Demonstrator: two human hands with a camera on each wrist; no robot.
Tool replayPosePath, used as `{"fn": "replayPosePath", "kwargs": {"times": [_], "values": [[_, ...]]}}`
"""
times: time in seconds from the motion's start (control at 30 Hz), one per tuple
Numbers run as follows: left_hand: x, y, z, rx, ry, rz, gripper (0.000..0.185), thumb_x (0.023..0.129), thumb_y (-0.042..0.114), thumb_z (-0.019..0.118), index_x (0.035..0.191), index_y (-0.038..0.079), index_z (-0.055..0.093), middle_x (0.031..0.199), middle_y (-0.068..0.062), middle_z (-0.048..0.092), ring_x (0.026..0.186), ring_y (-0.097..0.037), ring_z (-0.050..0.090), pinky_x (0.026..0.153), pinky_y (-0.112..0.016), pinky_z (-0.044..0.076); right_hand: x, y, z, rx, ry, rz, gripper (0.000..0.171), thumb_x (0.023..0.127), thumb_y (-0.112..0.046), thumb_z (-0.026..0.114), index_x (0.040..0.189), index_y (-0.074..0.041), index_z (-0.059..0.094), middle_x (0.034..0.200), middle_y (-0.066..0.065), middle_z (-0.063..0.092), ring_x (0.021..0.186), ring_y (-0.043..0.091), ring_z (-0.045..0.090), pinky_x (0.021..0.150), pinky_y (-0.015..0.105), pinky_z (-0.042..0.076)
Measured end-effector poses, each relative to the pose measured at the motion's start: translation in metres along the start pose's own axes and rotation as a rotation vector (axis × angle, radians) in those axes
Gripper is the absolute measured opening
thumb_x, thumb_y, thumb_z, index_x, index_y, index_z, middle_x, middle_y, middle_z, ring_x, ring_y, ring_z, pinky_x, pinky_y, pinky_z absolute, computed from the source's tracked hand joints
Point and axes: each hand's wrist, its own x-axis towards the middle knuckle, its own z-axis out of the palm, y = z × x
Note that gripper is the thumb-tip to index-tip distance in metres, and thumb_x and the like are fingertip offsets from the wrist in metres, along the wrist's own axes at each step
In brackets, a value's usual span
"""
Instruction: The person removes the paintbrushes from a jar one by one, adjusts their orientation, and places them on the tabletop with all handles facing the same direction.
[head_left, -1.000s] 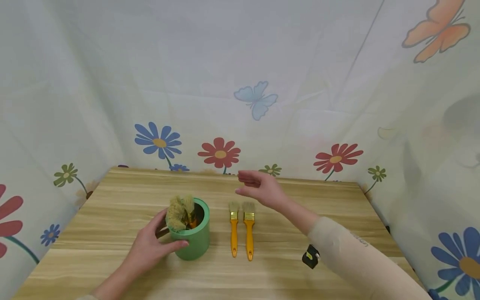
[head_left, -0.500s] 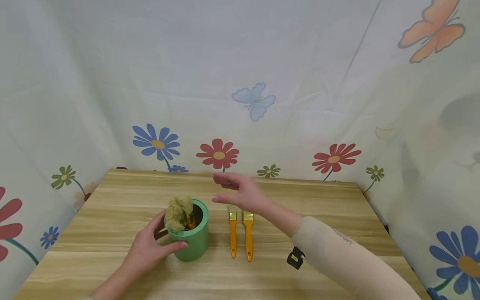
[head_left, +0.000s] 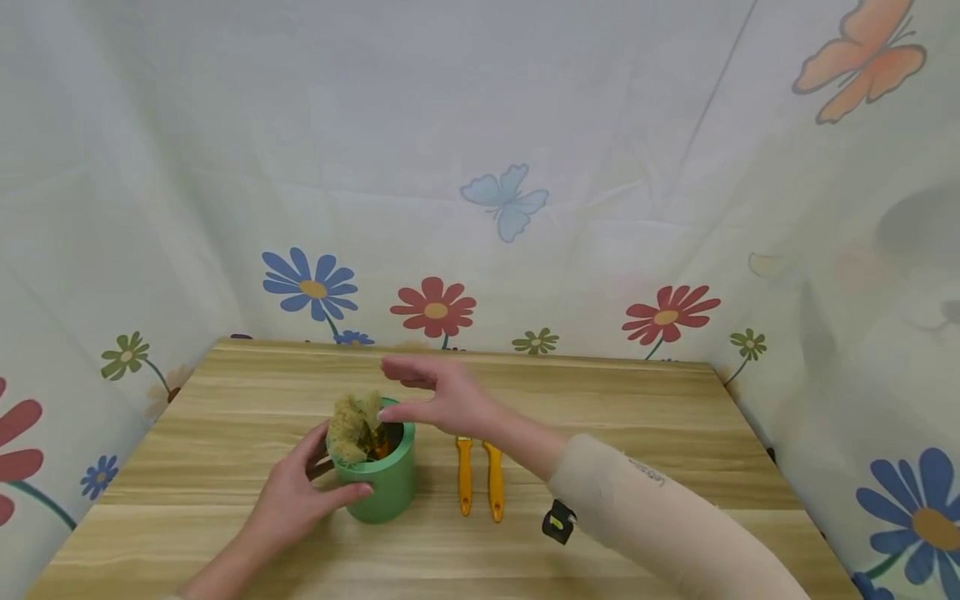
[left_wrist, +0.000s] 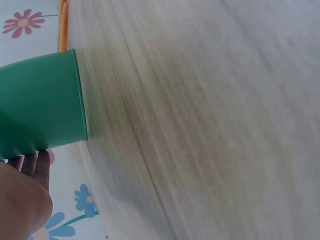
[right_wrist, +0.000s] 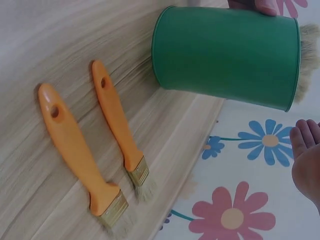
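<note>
A green can (head_left: 384,492) stands upright on the table, with brushes in it; their pale bristles (head_left: 347,429) stick out above the rim. My left hand (head_left: 294,485) holds the can from the left, thumb at the front and fingers around the far side. In the left wrist view, the fingers (left_wrist: 42,167) reach around the can (left_wrist: 42,102). My right hand (head_left: 441,398) hovers at the can's right rim, thumb and fingers apart, the thumb close to the bristles. Two orange-handled paintbrushes (right_wrist: 77,150) (right_wrist: 117,120) lie side by side right of the can, their bristles hidden under my right forearm in the head view.
The wooden table (head_left: 247,400) has a light striped grain. Behind it and at its sides hangs a white cloth (head_left: 600,125) printed with flowers and butterflies. A small black object (head_left: 558,522) shows beside the right sleeve.
My right hand has moved left, from above the loose paintbrushes to the can's rim, with thumb and fingers still apart. The left hand and the can have stayed in place.
</note>
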Motion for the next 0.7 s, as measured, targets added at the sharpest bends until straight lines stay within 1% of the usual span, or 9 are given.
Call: {"fn": "replayPosePath", "kwargs": {"times": [0.17, 0.23, 0.37, 0.53, 0.7], "values": [[0.001, 0.001, 0.0, 0.003, 0.004, 0.003, 0.102, 0.081, 0.038, 0.096, 0.163, 0.013, 0.041, 0.156, -0.02, 0.056, 0.14, -0.041, 0.057, 0.109, -0.055, 0.056, 0.003, -0.003, 0.005, 0.01, -0.01, -0.006, 0.068, 0.094, -0.023, 0.086, 0.155, -0.015, 0.058, 0.151, 0.001, 0.064, 0.136, 0.01, 0.06, 0.115, 0.029, 0.052], [0.001, 0.0, 0.0, 0.004, 0.008, 0.009, 0.102, 0.081, 0.038, 0.096, 0.163, 0.013, 0.041, 0.155, -0.02, 0.056, 0.139, -0.04, 0.057, 0.109, -0.054, 0.056, 0.004, -0.004, 0.007, 0.006, -0.016, -0.003, 0.069, 0.094, -0.025, 0.086, 0.155, -0.015, 0.057, 0.151, 0.0, 0.064, 0.136, 0.01, 0.06, 0.115, 0.03, 0.052], [0.001, -0.002, -0.001, 0.008, 0.008, 0.02, 0.101, 0.081, 0.038, 0.096, 0.162, 0.013, 0.041, 0.154, -0.019, 0.057, 0.139, -0.039, 0.057, 0.109, -0.054, 0.056, 0.004, -0.005, 0.01, -0.013, -0.02, -0.001, 0.069, 0.093, -0.027, 0.087, 0.154, -0.016, 0.059, 0.149, -0.002, 0.065, 0.135, 0.012, 0.062, 0.113, 0.027, 0.053], [0.001, -0.005, 0.0, -0.002, 0.005, 0.019, 0.101, 0.081, 0.036, 0.097, 0.162, 0.014, 0.042, 0.154, -0.018, 0.057, 0.139, -0.039, 0.057, 0.108, -0.055, 0.056, 0.003, -0.004, 0.013, -0.02, -0.026, 0.001, 0.068, 0.093, -0.027, 0.087, 0.154, -0.015, 0.059, 0.15, 0.001, 0.065, 0.136, 0.01, 0.061, 0.114, 0.029, 0.053], [0.001, -0.006, 0.0, -0.009, 0.005, 0.025, 0.101, 0.081, 0.036, 0.097, 0.162, 0.013, 0.042, 0.155, -0.019, 0.056, 0.14, -0.039, 0.056, 0.108, -0.055, 0.056, 0.001, -0.003, 0.014, -0.032, -0.013, 0.005, 0.069, 0.093, -0.027, 0.087, 0.154, -0.016, 0.059, 0.151, 0.002, 0.064, 0.138, 0.012, 0.059, 0.114, 0.025, 0.051]]}}
